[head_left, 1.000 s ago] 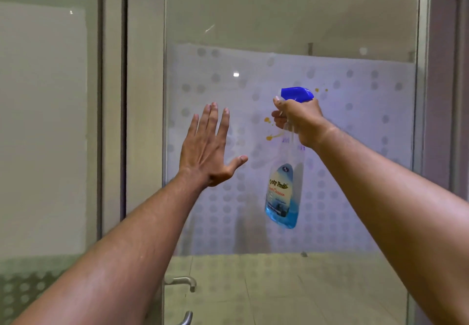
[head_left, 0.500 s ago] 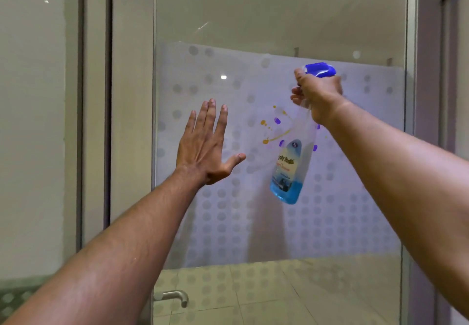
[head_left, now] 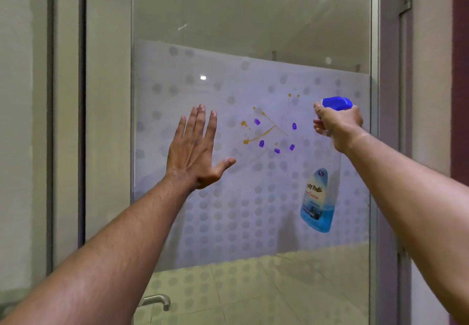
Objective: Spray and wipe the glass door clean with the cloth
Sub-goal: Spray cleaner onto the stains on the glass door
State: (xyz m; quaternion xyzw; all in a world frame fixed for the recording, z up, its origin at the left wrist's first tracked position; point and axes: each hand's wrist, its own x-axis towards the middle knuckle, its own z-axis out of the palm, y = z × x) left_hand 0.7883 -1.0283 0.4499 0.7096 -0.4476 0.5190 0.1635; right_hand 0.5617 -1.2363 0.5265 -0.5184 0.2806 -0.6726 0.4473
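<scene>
A glass door [head_left: 253,20] with a frosted, dotted band fills the view. Yellow-brown streaks and purple blots [head_left: 269,134] mark the glass at its middle. My right hand [head_left: 338,128] grips the neck of a clear spray bottle [head_left: 318,197] with a blue trigger head and blue liquid at the bottom, held up to the right of the marks. My left hand [head_left: 196,149] is flat and spread, fingers up, against or just off the glass left of the marks. No cloth is in view.
A metal door handle [head_left: 156,300] juts out at the lower left of the door. A grey frame post [head_left: 388,121] runs down the right side, and a fixed pane with frame bars [head_left: 67,121] stands at the left.
My right hand has carried the bottle to the right, off the marks, which now show in full. My left hand has held its place on the glass.
</scene>
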